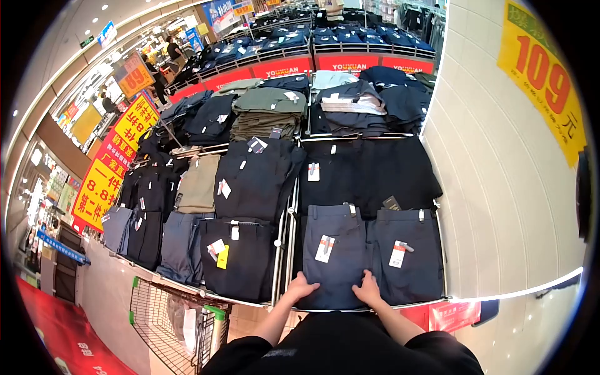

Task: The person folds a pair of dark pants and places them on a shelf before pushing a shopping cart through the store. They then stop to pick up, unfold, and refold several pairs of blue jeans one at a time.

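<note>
We touch smooth grey trousers (pixel 339 259), folded rectangular at the front of a metal-railed rack (pixel 279 243).
Whether the grip of our left hand (pixel 302 288) or right hand (pixel 367 289) is closed, we cannot tell; dark trousers (pixel 412 269) crowd the right, a wire cart (pixel 150 307) stands left.

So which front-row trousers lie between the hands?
The slate pair, second from the wall: it alone has the left hand at one side and the right hand at the other. The pair nearest the wall lies beyond the right hand.
</note>
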`<state>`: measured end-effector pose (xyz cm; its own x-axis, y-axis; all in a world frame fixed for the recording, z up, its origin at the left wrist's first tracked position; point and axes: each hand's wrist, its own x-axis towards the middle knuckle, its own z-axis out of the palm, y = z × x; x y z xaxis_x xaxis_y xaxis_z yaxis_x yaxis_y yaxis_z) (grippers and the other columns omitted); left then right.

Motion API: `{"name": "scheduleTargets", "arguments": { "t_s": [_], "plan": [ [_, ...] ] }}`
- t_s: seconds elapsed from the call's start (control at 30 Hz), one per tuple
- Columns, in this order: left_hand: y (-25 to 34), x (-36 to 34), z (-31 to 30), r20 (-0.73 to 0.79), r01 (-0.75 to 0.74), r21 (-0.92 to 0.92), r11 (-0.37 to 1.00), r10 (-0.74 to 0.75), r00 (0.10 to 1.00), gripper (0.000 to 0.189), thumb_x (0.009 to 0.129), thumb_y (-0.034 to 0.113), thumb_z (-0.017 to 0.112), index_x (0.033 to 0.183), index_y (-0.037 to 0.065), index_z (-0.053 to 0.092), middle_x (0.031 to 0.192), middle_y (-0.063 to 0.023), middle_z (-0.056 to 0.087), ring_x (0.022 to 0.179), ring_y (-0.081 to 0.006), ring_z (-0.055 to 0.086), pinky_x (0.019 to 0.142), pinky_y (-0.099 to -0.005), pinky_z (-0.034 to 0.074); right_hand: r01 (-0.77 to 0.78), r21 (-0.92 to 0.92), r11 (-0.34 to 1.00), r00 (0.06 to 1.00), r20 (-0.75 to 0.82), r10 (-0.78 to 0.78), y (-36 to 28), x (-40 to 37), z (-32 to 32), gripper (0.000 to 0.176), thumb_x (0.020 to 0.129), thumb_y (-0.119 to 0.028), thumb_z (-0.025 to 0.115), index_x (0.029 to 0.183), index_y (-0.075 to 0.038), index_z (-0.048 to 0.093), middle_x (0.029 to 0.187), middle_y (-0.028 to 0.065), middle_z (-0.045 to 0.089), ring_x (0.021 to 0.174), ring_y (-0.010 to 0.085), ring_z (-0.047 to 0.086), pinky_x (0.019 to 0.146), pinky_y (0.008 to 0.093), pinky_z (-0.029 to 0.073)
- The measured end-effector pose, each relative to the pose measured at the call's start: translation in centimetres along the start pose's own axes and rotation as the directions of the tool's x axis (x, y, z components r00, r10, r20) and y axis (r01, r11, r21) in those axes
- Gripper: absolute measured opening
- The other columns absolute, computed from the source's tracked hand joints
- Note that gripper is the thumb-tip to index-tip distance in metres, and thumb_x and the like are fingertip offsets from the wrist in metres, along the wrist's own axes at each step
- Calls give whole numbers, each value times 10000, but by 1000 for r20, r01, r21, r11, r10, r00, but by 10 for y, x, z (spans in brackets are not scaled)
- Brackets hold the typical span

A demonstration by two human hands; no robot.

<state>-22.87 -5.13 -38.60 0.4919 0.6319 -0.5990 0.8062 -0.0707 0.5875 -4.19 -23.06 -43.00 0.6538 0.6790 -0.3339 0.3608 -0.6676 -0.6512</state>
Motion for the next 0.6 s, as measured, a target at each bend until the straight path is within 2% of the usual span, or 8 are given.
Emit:
{"name": "scheduleTargets", "arguments": {
  "t_s": [0.07, 0.2, 0.3, 0.37, 0.43, 0.5, 0.57, 0.6],
  "plan": [
    [16, -21, -12, 165, 10, -234, 972, 30, 986, 623, 794, 277, 797, 1270, -69, 592, 1225, -204, 660, 1139, -309, 634, 981, -366, 483, -22, -88, 996, 978, 204, 39, 19, 8, -5, 747, 787, -359, 741, 1343, 38, 439, 974, 208, 659, 907, 353, 652, 829, 430, 522],
    [26, -38, -17, 197, 128, -428, 895, -47, 979, 538, 849, 205, 768, 1262, -88, 585, 1193, -179, 674, 1067, -249, 660, 929, -341, 512, -28, -98, 995, 808, 584, 81, 24, 13, -33, 726, 804, -456, 735, 1249, 76, 519, 743, 124, 685, 638, 211, 677, 582, 319, 530],
    [28, -40, -11, 190, 165, -681, 713, -46, 981, 508, 886, 203, 747, 1274, -75, 577, 1191, -160, 675, 1054, -233, 662, 919, -348, 527, 63, -108, 992, 846, 533, 5, 27, 11, -41, 713, 817, -442, 727, 1253, 78, 511, 865, 164, 694, 688, 232, 683, 628, 333, 533],
    [29, -37, 0, 157, 140, -774, 617, -28, 987, 479, 890, 215, 747, 1271, -29, 589, 1171, -130, 681, 1027, -224, 666, 893, -367, 540, 352, -142, 925, 936, 84, -343, 19, -13, -42, 576, 857, -371, 705, 1244, 14, 521, 1085, 214, 635, 782, 257, 678, 729, 347, 524],
    [54, -51, 0, 145, 205, -783, 587, -148, 978, 417, 895, 223, 744, 1241, 36, 605, 1117, -95, 689, 998, -212, 667, 834, -382, 560, 321, 215, 922, 927, 127, -352, -29, -37, -78, 430, 879, -278, 694, 1203, -30, 558, 986, 176, 655, 769, 242, 685, 723, 342, 530],
    [44, -43, 9, 148, 185, -809, 559, -111, 983, 394, 894, 227, 745, 1230, 87, 593, 1106, -78, 679, 981, -207, 664, 782, -389, 582, 295, 470, 832, 875, 217, -433, -38, -46, -66, 286, 913, -241, 672, 1098, -34, 604, 862, 97, 668, 690, 148, 645, 633, 309, 512],
    [55, -52, 10, 87, 178, -778, 602, -177, 980, 429, 894, 218, 740, 1262, 89, 561, 1156, -92, 661, 1002, -227, 663, 775, -387, 598, 36, 621, 783, 674, 563, -478, -31, -46, -47, 290, 942, -280, 645, 1115, -50, 608, 878, 67, 672, 689, 123, 635, 616, 276, 500],
    [59, -57, 11, 65, 192, -749, 634, -218, 974, 464, 895, 214, 733, 1290, 86, 527, 1176, -95, 649, 1015, -243, 661, 769, -405, 610, 10, 545, 838, 585, 677, -447, -28, -50, -47, 311, 946, -308, 640, 1128, -57, 612, 880, 65, 671, 712, 123, 645, 615, 269, 497]
  ]
}}
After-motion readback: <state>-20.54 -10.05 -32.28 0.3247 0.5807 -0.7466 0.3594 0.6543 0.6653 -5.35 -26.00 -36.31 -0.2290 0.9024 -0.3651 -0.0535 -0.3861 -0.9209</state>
